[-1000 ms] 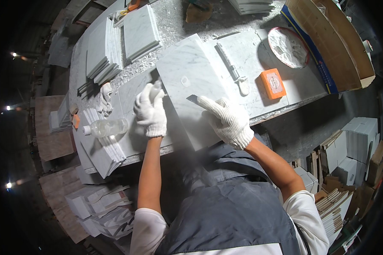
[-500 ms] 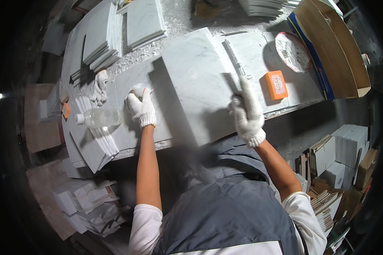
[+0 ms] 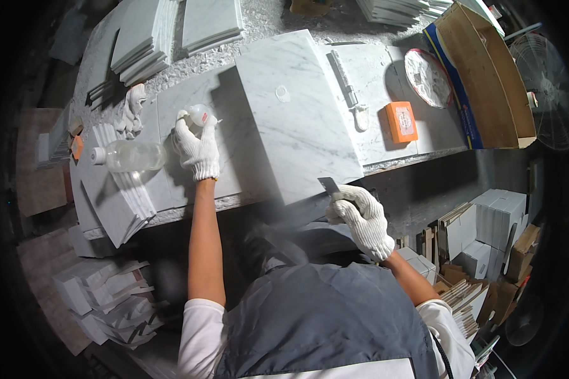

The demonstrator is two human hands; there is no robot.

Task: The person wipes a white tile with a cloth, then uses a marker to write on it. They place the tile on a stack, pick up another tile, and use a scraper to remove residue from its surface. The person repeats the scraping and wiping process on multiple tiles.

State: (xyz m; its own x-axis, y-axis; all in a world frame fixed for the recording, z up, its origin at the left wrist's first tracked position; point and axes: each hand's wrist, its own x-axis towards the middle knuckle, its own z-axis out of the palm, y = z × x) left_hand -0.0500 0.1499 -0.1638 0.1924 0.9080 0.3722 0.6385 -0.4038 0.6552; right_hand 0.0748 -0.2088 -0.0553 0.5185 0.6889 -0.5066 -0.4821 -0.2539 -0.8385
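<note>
Centre: blade [image 3: 327,184] pinched by right hand [image 3: 364,221] | upper left: container [image 3: 199,114] clasped by left hand [image 3: 197,146] | blade likely stiff, best rear-held

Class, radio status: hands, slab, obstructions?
Left grip: clear container. Right grip: blade. Slab: ring mark on top. Orange box right of slab, apparently not blocking.

A round wire-caged fan [image 3: 550,88] stands at right; so do stacked white boxes [image 3: 501,213]. The grey floor [image 3: 423,192] is dim.
</note>
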